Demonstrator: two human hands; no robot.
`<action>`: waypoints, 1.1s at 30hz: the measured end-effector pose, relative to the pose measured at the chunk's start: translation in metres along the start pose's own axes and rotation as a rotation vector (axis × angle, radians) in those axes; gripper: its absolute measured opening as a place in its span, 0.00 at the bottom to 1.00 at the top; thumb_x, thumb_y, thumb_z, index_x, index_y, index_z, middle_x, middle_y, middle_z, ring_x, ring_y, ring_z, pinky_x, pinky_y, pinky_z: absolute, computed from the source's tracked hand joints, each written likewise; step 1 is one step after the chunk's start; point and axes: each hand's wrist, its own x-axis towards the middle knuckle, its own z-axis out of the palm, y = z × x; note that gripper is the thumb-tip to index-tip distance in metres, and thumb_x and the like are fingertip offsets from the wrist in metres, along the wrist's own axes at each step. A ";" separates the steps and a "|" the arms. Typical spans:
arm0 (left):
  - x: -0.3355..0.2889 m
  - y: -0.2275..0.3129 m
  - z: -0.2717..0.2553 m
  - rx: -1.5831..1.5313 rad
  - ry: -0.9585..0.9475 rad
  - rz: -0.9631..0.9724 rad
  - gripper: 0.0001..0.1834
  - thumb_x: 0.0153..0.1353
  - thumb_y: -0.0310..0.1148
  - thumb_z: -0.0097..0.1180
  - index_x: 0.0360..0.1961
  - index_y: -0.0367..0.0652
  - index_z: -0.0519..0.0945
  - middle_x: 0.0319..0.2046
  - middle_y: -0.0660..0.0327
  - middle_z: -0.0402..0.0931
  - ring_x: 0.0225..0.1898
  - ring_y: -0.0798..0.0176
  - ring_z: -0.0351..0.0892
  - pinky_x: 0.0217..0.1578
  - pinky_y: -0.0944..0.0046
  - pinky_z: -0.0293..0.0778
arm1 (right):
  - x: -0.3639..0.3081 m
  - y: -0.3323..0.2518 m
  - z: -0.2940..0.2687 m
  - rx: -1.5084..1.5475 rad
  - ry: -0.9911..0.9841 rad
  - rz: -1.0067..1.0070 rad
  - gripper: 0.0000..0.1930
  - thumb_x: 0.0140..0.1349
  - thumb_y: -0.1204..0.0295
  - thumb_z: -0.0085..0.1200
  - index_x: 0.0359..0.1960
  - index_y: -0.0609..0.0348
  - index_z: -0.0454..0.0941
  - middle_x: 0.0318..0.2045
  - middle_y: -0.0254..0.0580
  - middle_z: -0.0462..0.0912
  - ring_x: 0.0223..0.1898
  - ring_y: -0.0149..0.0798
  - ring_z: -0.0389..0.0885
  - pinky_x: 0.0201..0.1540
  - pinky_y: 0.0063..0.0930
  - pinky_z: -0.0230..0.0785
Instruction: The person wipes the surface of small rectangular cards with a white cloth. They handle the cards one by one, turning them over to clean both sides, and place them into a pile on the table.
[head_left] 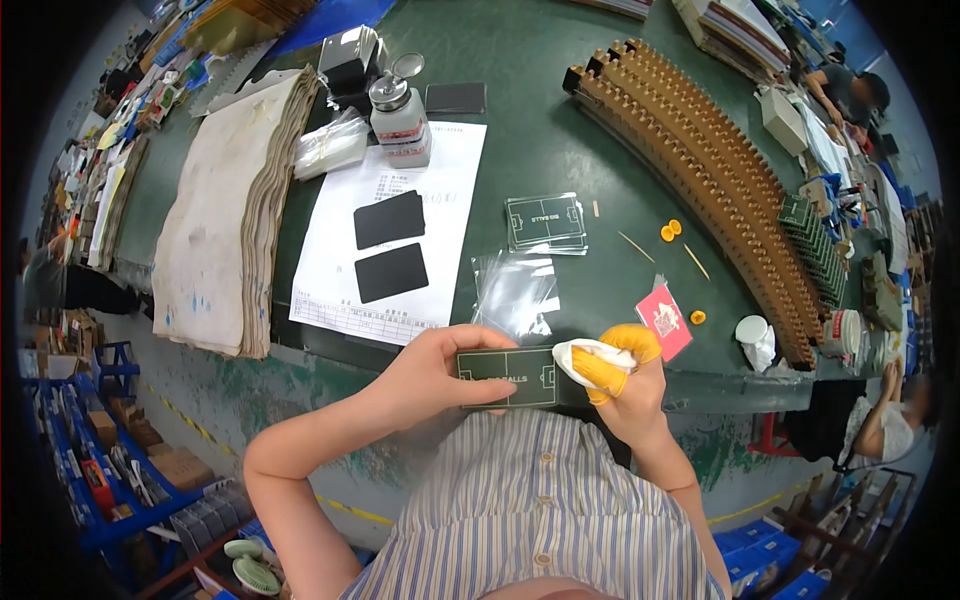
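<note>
My left hand (437, 370) is closed on a dark green card (510, 385) printed with a white playing-field outline, thumb on its face. At the card's right edge is my right hand (625, 375), with yellow finger cots on some fingers, closed on a white cloth (590, 355) that touches or nearly touches the card. Just beyond the hands lie clear plastic sleeves (515, 295). Behind them is a small stack of similar green cards (545, 225) in clear sleeves. A pink card (664, 320) lies near my right hand.
Two black cards (390, 220) rest on a printed sheet (340, 285), behind which stands a pump bottle (400, 125). At left is a thick stack of stained boards (220, 210). A long slotted brown rack (700, 170) curves along the right, near a white jar (755, 335).
</note>
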 end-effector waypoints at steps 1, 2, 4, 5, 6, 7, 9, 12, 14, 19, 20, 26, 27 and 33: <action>0.000 0.000 0.000 0.001 -0.001 0.005 0.17 0.53 0.21 0.62 0.44 0.34 0.75 0.39 0.60 0.77 0.37 0.71 0.78 0.37 0.71 0.78 | 0.000 0.000 0.000 -0.024 -0.013 -0.008 0.19 0.41 0.83 0.60 0.38 0.51 0.83 0.36 0.41 0.73 0.35 0.41 0.74 0.35 0.29 0.68; -0.001 -0.001 0.000 0.002 -0.002 0.011 0.16 0.53 0.21 0.62 0.44 0.34 0.75 0.39 0.60 0.77 0.37 0.71 0.78 0.37 0.71 0.78 | 0.000 0.000 -0.001 -0.048 -0.026 -0.015 0.21 0.40 0.83 0.60 0.39 0.49 0.83 0.35 0.41 0.73 0.36 0.42 0.73 0.37 0.31 0.69; -0.002 -0.003 0.001 -0.009 0.014 0.025 0.16 0.53 0.21 0.62 0.44 0.34 0.75 0.38 0.60 0.78 0.37 0.72 0.78 0.37 0.71 0.78 | 0.000 -0.001 -0.001 -0.078 -0.037 -0.037 0.23 0.38 0.83 0.61 0.40 0.47 0.84 0.34 0.39 0.74 0.37 0.44 0.73 0.38 0.32 0.69; -0.002 -0.004 0.001 -0.015 0.021 0.032 0.16 0.53 0.20 0.62 0.44 0.34 0.75 0.38 0.60 0.78 0.37 0.72 0.78 0.37 0.71 0.77 | -0.001 -0.002 -0.001 -0.087 -0.035 -0.050 0.23 0.37 0.83 0.61 0.39 0.47 0.84 0.34 0.39 0.74 0.37 0.44 0.73 0.38 0.33 0.69; -0.002 -0.005 0.001 0.000 0.022 0.053 0.16 0.53 0.21 0.61 0.44 0.35 0.75 0.37 0.61 0.77 0.36 0.72 0.78 0.37 0.71 0.77 | -0.002 -0.002 -0.001 -0.095 -0.035 -0.063 0.23 0.36 0.83 0.61 0.39 0.47 0.84 0.34 0.38 0.74 0.36 0.44 0.73 0.38 0.33 0.69; -0.002 -0.007 0.001 0.015 0.022 0.073 0.16 0.54 0.21 0.60 0.45 0.35 0.74 0.37 0.62 0.77 0.35 0.72 0.78 0.37 0.72 0.76 | -0.002 -0.003 -0.002 -0.101 -0.036 -0.064 0.23 0.35 0.82 0.62 0.38 0.47 0.84 0.34 0.38 0.74 0.37 0.44 0.73 0.38 0.33 0.69; -0.003 -0.007 0.001 0.007 0.030 0.085 0.16 0.54 0.21 0.61 0.45 0.35 0.74 0.36 0.62 0.77 0.35 0.72 0.78 0.38 0.71 0.76 | -0.004 -0.006 -0.003 -0.114 -0.038 -0.068 0.23 0.34 0.81 0.63 0.37 0.47 0.85 0.34 0.38 0.74 0.37 0.44 0.73 0.37 0.33 0.69; -0.006 -0.002 0.002 -0.046 0.052 0.071 0.16 0.52 0.21 0.63 0.43 0.36 0.75 0.37 0.61 0.78 0.37 0.72 0.78 0.38 0.70 0.77 | -0.007 -0.011 -0.004 -0.091 -0.034 -0.070 0.22 0.33 0.80 0.64 0.36 0.48 0.85 0.34 0.38 0.73 0.37 0.43 0.73 0.37 0.32 0.69; -0.006 -0.001 0.002 -0.056 0.071 0.074 0.16 0.51 0.21 0.63 0.42 0.36 0.75 0.36 0.61 0.78 0.36 0.72 0.78 0.38 0.70 0.77 | -0.011 -0.012 -0.004 -0.085 -0.038 -0.074 0.22 0.32 0.80 0.64 0.35 0.48 0.85 0.33 0.38 0.73 0.36 0.43 0.73 0.36 0.32 0.69; -0.006 -0.003 0.000 -0.057 0.089 0.110 0.15 0.51 0.22 0.64 0.40 0.39 0.75 0.36 0.63 0.78 0.37 0.73 0.77 0.39 0.70 0.75 | -0.018 -0.014 -0.005 -0.082 -0.043 -0.079 0.21 0.32 0.79 0.65 0.34 0.49 0.85 0.32 0.38 0.73 0.35 0.43 0.73 0.35 0.32 0.69; -0.006 -0.002 0.000 -0.052 0.098 0.118 0.15 0.51 0.22 0.64 0.40 0.39 0.75 0.36 0.63 0.78 0.37 0.73 0.77 0.39 0.70 0.74 | -0.019 -0.014 -0.005 -0.077 -0.050 -0.073 0.20 0.32 0.79 0.65 0.34 0.49 0.85 0.32 0.38 0.73 0.35 0.43 0.73 0.34 0.32 0.69; 0.000 -0.005 -0.005 -0.062 0.128 0.157 0.14 0.52 0.24 0.63 0.37 0.42 0.72 0.37 0.65 0.77 0.40 0.74 0.75 0.39 0.72 0.73 | -0.029 -0.011 -0.003 -0.018 0.008 -0.017 0.20 0.36 0.81 0.64 0.36 0.49 0.84 0.34 0.41 0.74 0.35 0.43 0.73 0.36 0.31 0.68; 0.000 -0.006 -0.005 -0.083 0.125 0.125 0.14 0.52 0.23 0.63 0.38 0.43 0.71 0.37 0.65 0.77 0.40 0.74 0.75 0.38 0.73 0.73 | -0.032 -0.009 -0.002 0.007 0.039 0.008 0.20 0.37 0.81 0.64 0.37 0.49 0.83 0.35 0.42 0.74 0.35 0.42 0.73 0.36 0.30 0.68; 0.007 -0.009 -0.005 -0.187 0.097 0.002 0.12 0.60 0.29 0.55 0.44 0.44 0.70 0.39 0.65 0.76 0.40 0.75 0.76 0.38 0.73 0.73 | -0.038 -0.009 0.002 0.112 0.128 0.193 0.15 0.46 0.81 0.60 0.38 0.53 0.82 0.38 0.43 0.74 0.36 0.40 0.73 0.38 0.26 0.65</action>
